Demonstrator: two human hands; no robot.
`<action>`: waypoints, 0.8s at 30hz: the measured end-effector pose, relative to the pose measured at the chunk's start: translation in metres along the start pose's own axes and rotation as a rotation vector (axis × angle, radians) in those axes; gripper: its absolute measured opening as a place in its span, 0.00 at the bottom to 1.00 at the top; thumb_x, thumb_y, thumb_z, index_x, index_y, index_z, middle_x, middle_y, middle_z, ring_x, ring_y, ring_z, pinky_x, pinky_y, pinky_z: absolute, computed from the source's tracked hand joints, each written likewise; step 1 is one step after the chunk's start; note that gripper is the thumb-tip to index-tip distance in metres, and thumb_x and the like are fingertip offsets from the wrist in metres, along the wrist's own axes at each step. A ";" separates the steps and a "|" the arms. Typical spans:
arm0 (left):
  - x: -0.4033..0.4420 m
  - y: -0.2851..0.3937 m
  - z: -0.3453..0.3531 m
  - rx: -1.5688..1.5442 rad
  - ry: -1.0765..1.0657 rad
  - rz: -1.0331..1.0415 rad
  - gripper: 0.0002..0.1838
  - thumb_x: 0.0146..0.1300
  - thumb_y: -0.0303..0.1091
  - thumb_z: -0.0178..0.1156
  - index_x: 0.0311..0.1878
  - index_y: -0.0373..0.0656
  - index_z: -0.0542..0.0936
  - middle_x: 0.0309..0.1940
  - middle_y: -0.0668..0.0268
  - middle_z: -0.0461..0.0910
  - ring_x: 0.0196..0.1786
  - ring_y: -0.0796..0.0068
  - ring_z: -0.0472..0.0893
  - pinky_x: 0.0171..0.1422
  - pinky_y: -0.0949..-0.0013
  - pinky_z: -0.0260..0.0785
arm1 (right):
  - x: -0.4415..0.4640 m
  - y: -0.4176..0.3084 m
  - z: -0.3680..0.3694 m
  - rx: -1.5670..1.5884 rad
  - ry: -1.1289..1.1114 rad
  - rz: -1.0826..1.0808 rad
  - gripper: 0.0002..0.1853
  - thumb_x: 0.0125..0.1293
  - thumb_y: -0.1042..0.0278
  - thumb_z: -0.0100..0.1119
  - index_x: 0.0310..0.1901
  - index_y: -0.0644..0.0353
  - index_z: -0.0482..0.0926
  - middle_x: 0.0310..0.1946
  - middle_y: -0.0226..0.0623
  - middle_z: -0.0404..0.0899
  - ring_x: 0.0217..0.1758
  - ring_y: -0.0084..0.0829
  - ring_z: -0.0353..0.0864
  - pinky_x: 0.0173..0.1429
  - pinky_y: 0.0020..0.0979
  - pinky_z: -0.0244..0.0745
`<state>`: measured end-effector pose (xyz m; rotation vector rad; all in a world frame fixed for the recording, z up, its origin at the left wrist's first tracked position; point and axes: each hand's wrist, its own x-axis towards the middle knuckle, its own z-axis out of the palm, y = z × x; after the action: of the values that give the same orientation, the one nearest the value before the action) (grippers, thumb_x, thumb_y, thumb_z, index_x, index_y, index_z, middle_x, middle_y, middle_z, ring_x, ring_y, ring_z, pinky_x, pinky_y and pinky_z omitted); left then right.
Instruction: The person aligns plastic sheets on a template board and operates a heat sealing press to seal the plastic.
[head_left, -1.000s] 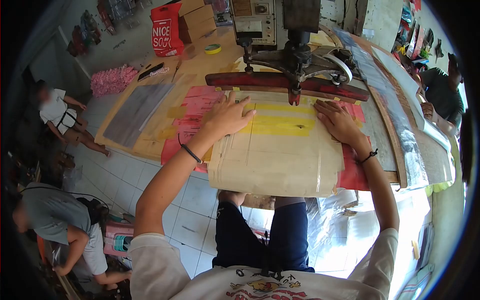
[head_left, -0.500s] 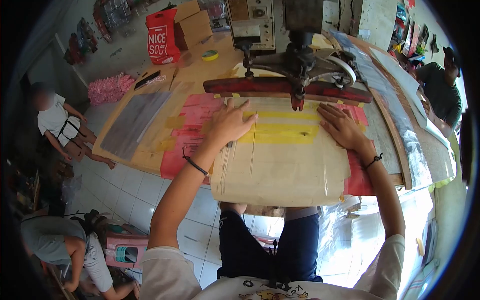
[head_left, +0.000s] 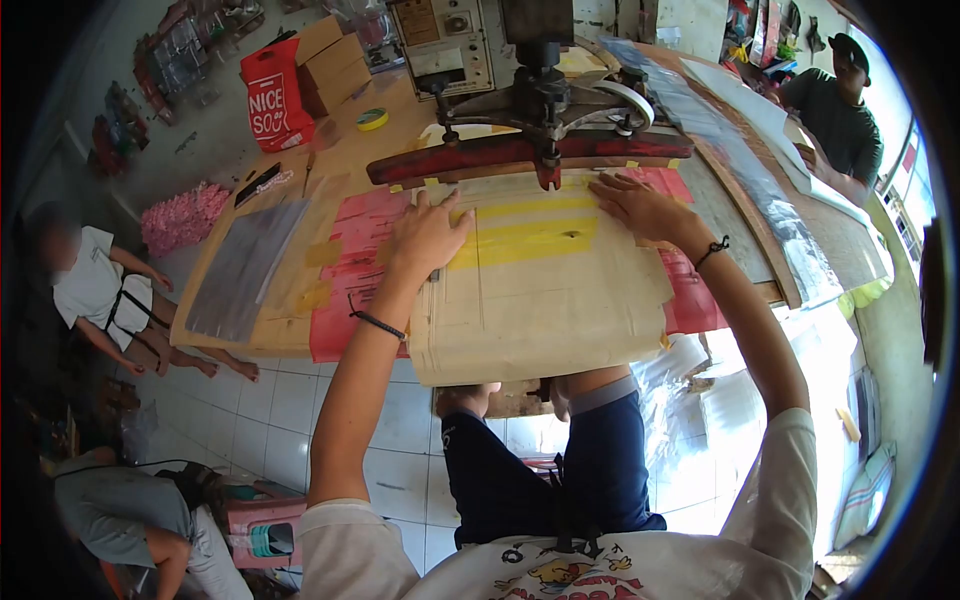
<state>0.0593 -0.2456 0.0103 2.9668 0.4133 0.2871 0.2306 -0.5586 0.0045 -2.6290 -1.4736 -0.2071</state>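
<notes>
A beige sheet point(head_left: 540, 310) with yellow tape strips point(head_left: 535, 235) lies on the workbench, its near end hanging over the front edge. My left hand point(head_left: 432, 232) rests flat on the sheet's left part, fingers spread. Toward the far right part of the sheet, my right hand point(head_left: 645, 208) also lies flat with its fingers stretched out. Neither hand grips anything. Just beyond my fingertips hangs the long red bar point(head_left: 450, 160) of a press machine point(head_left: 545, 100). Whether the bar touches the sheet, I cannot tell. Red sheeting point(head_left: 350, 260) shows under both sides of the beige sheet.
Left on the wooden workbench point(head_left: 290, 325) lies a grey translucent sheet point(head_left: 245, 270). A red bag point(head_left: 275, 100), cardboard boxes point(head_left: 330, 65) and yellow tape roll point(head_left: 372, 120) stand farther back. A wooden strip point(head_left: 745, 215) runs along the right. Several people are around the room.
The view has shifted, so bench and press appear farther left and higher. Both hands stay on the sheet, and my right forearm is angled more inward. My legs have shifted below the bench.
</notes>
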 end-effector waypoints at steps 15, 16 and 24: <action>0.002 0.003 -0.001 0.094 -0.024 -0.001 0.32 0.73 0.57 0.43 0.76 0.57 0.64 0.70 0.38 0.63 0.63 0.38 0.75 0.68 0.47 0.67 | 0.001 0.004 0.019 0.136 0.280 0.050 0.21 0.74 0.63 0.47 0.63 0.61 0.75 0.66 0.47 0.73 0.74 0.45 0.65 0.78 0.48 0.56; 0.001 0.003 0.000 0.104 -0.025 -0.001 0.32 0.73 0.57 0.43 0.76 0.57 0.64 0.70 0.38 0.64 0.62 0.38 0.75 0.68 0.47 0.68 | 0.001 0.005 0.020 0.136 0.278 0.047 0.21 0.74 0.62 0.47 0.63 0.62 0.75 0.66 0.47 0.73 0.74 0.45 0.65 0.78 0.48 0.56; -0.003 0.004 0.000 0.087 0.011 0.002 0.30 0.73 0.56 0.44 0.75 0.57 0.66 0.70 0.37 0.63 0.63 0.38 0.75 0.68 0.48 0.67 | -0.006 0.006 0.011 0.277 0.264 -0.007 0.24 0.76 0.55 0.49 0.63 0.66 0.74 0.66 0.48 0.73 0.74 0.46 0.65 0.78 0.43 0.58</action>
<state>0.0573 -0.2502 0.0105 3.0518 0.4341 0.2931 0.2332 -0.5645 -0.0073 -2.2791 -1.3189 -0.3117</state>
